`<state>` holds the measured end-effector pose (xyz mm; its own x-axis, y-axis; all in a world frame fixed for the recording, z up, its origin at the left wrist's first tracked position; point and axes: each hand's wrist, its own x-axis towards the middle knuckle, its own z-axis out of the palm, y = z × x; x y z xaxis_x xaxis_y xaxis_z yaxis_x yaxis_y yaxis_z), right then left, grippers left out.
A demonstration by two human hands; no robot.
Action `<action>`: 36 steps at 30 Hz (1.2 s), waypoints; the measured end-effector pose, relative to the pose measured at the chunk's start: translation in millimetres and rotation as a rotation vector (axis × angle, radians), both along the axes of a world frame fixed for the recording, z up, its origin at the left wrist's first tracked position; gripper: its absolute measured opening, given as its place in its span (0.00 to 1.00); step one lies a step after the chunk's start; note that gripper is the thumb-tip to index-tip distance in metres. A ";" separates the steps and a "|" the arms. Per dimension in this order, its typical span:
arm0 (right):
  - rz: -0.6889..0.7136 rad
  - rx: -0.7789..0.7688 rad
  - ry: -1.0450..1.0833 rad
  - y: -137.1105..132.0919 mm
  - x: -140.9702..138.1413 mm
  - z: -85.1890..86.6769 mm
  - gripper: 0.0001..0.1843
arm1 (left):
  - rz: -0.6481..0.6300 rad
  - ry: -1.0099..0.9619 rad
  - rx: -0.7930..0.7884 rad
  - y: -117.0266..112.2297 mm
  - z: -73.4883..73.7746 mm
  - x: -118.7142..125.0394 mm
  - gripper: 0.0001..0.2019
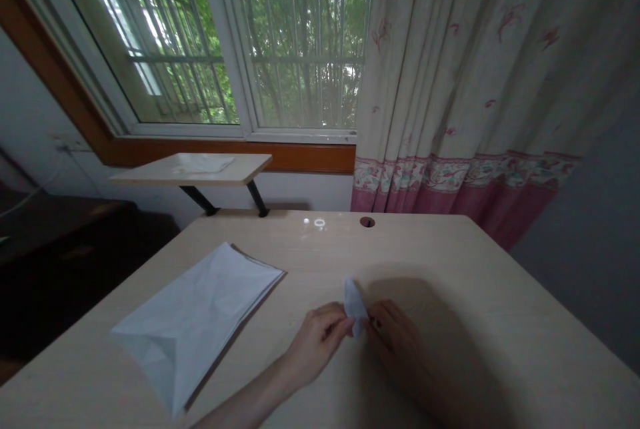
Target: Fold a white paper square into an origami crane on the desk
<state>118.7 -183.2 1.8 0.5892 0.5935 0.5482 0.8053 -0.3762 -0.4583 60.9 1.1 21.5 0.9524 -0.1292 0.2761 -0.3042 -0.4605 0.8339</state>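
A small piece of folded white paper [354, 299] is held upright between my two hands, just above the desk. My left hand [320, 335] pinches its lower left edge between thumb and fingers. On the opposite side, my right hand [395, 335] grips the lower right edge, its fingers partly in shadow. The paper narrows toward its top, which points away from me. To the left lies a stack of larger white paper sheets [200, 302] with creases and a raised near corner.
The pale wooden desk [310, 255] has a round cable hole [367, 222] at its far edge. A small raised shelf [150, 172] on black legs stands at the back left, with white paper [203, 163] on it. Behind are a barred window [300, 42] and a curtain [450, 82].
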 end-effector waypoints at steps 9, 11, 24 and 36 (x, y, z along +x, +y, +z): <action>0.125 0.019 0.133 -3.1 -1.8 -1.7 0.09 | 0.084 0.067 -0.029 2.5 -4.3 3.4 0.15; 0.147 0.010 0.146 -3.4 -3.0 1.0 0.08 | 0.088 0.089 -0.054 2.7 -4.7 3.8 0.15; 0.088 -0.062 0.167 -1.6 -0.6 -3.8 0.07 | 0.011 0.053 -0.061 3.4 -5.2 1.9 0.14; 0.060 0.067 0.399 -3.0 -3.0 6.9 0.08 | 0.095 0.115 -0.037 1.1 1.6 1.6 0.14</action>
